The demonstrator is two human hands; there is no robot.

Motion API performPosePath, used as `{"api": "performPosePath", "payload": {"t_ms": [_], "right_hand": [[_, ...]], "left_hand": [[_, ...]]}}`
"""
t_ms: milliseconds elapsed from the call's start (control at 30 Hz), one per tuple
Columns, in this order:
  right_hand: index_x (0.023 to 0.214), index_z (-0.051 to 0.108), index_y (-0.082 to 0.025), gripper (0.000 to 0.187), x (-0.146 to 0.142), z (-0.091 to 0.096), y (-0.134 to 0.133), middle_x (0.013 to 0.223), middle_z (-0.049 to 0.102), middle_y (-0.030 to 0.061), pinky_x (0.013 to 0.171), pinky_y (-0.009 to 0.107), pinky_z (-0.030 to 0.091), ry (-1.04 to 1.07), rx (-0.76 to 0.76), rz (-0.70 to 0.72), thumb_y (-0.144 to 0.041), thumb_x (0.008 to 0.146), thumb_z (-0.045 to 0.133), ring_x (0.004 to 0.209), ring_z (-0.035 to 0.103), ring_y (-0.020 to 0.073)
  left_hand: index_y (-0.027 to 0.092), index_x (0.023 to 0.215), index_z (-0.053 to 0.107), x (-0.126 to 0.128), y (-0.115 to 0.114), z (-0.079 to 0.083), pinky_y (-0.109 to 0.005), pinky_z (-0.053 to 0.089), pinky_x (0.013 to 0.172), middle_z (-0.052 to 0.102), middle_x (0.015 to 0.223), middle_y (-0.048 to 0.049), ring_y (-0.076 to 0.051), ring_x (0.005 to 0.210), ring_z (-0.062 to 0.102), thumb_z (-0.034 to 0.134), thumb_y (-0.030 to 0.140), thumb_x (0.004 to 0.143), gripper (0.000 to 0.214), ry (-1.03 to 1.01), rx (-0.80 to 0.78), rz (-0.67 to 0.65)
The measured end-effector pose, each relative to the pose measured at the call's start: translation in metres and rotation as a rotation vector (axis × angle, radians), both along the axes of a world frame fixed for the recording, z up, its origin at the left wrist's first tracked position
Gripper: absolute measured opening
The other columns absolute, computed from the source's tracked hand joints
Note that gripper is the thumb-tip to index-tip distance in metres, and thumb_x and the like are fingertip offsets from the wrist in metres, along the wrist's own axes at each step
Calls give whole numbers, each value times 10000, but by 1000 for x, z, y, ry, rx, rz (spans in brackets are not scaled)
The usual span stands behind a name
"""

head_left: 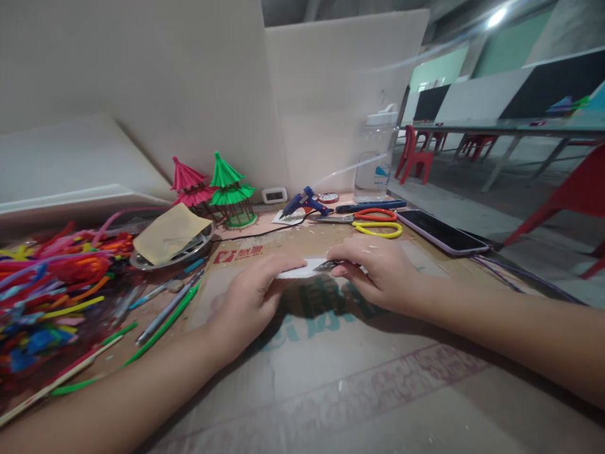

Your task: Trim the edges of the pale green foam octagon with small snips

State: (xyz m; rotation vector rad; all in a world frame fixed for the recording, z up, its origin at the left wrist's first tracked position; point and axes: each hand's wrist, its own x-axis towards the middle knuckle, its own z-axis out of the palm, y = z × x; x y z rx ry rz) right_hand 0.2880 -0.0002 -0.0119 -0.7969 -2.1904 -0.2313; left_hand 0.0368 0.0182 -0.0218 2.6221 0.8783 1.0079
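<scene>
My left hand (253, 293) is closed on a small white strip (297, 271), thumb on top and fingers underneath. The strip looks like paper or thin card. My right hand (380, 268) pinches a small dark pointed metal tool (327, 265), and its tip points left and rests at the strip's right part. Most of the tool is hidden in my fingers, so its exact kind does not show. Both hands are just above a cardboard sheet (302, 378) with printed characters. Beyond my right hand lie scissors (378, 228) with red and yellow handles.
At the back are a blue glue gun (305, 203), a pink paper-like pagoda (189, 180), a green one (229, 189) and a water bottle (375, 157). Colourful pipe cleaners (70, 271) fill the left, beside a metal dish (208, 243). A phone (439, 232) lies right.
</scene>
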Motion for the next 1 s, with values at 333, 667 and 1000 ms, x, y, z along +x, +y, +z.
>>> {"api": "performPosePath", "payload": {"t_ms": [333, 667, 1000], "right_hand": [[982, 627, -157, 205, 1, -1, 2, 823, 684, 67, 669, 302, 437, 12, -14, -16, -287, 965, 470, 751, 612, 191], [964, 632, -145, 180, 1, 2, 1, 800, 687, 64, 631, 275, 418, -14, 5, 18, -236, 957, 477, 717, 599, 174], [1002, 622, -186, 160, 1, -3, 4, 828, 679, 40, 647, 273, 447, 159, -151, -46, -266, 947, 495, 723, 604, 167]], "left_hand": [[230, 1189, 605, 0, 1, -1, -384, 489, 995, 676, 1187, -50, -189, 1122, 613, 463, 27, 857, 414, -18, -9, 48], [224, 1174, 613, -1, 1, -1, -377, 486, 992, 680, 1171, -49, -189, 1114, 616, 457, 13, 832, 431, -11, -8, 52], [210, 1131, 639, 3, 0, 0, -334, 493, 957, 694, 1126, -48, -188, 1058, 634, 479, 95, 868, 330, -42, -58, 82]]}}
